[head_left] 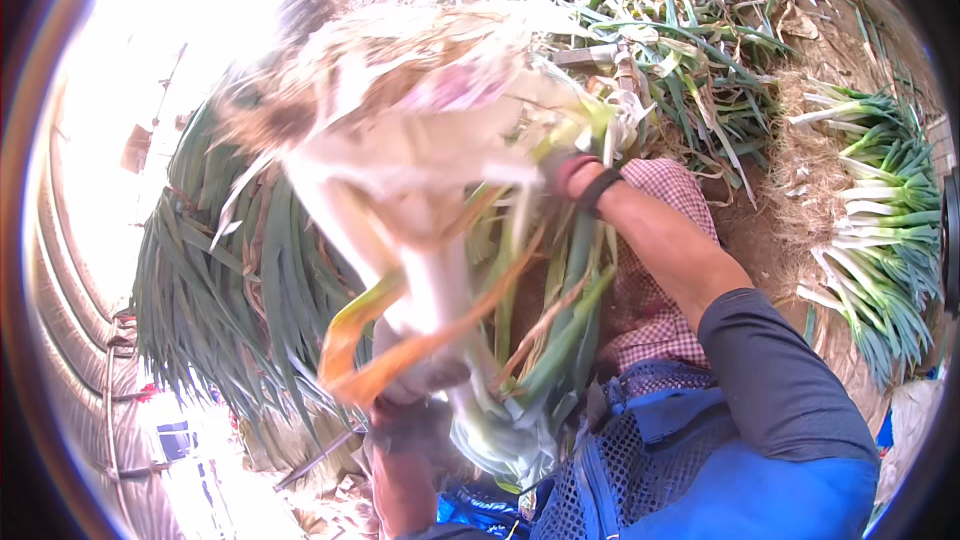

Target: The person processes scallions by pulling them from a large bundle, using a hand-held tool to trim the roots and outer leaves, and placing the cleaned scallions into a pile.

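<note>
Head view shows a blurred leek (440, 285) before the wearer. The gloved left hand (425, 370) is wrapped around its white shaft; the right hand (566, 168) sits at its upper right among loose leaves, too smeared to tell whether it pinches anything. The shaft is probably firm, light and slightly slick; the withered orange leaf (343, 345) looks limp and easily torn, so the white shaft seems the surer hold. Below the leek, blue plastic (470, 508) may be a bag, its contents untellable. Left of the leek lies a dark green leek heap (225, 260); well right, a row of white-stemmed leeks (875, 205); farther, above right, leaf trimmings (690, 50).
</note>
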`<state>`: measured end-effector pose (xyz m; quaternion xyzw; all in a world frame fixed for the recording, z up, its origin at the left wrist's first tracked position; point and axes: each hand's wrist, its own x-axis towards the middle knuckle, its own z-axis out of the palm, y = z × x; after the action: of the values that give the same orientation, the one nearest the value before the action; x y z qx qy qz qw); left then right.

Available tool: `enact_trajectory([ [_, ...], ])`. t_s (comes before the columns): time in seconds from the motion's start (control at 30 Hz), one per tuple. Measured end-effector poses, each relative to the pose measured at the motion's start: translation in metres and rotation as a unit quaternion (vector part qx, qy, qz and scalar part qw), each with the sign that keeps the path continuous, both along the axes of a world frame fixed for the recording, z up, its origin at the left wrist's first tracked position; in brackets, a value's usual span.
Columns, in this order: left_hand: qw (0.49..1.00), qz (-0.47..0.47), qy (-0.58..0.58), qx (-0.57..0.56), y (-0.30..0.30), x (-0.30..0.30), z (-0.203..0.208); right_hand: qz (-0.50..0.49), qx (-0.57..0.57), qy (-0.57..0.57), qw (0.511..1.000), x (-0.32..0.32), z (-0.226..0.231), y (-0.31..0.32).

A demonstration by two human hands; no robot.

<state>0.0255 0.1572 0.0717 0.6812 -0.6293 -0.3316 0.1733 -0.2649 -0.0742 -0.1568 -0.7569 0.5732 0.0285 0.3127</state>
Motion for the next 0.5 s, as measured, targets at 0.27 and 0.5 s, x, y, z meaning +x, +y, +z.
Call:
enact_trajectory([
  [0.27, 0.924, 0.016, 0.378, 0.052, -0.01, 0.009, 0.012, 0.147, 0.091, -0.26, 0.95, -0.071, 0.131, 0.068],
  [0.5, 0.95, 0.039, 0.305, 0.063, -0.024, -0.01, -0.008, 0.089, -0.207, -0.503, 0.834, -0.06, 0.225, 0.106],
])
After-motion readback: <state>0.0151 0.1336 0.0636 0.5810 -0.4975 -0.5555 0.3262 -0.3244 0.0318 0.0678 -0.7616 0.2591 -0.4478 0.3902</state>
